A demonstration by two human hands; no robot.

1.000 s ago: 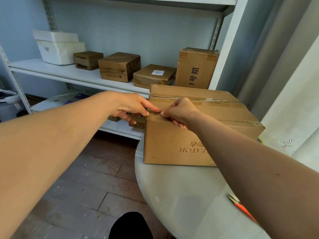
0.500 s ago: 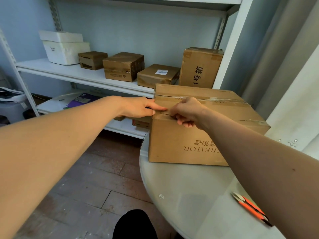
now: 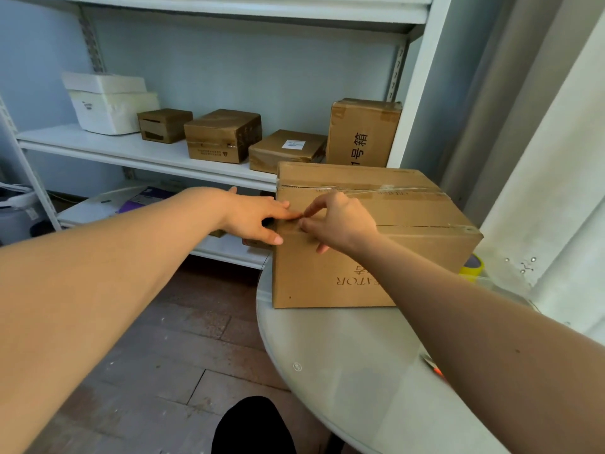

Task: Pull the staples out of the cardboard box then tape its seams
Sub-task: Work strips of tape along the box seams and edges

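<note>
While the cardboard box (image 3: pixel 360 257) is sitting at the round table's (image 3: pixel 343 371) edge, the flat left hand (image 3: pixel 258 217) is pressing its corner and the right hand (image 3: pixel 340 221) is pinching tape; a hard tug is risking tearing

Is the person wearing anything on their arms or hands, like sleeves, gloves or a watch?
No. Both arms are bare as far up as the picture shows, with no sleeves in sight. The left hand and the right hand have no gloves, and no rings, watch or bracelet can be seen. The nails look short and plain. A tiny dark dot sits on the right forearm.
</note>
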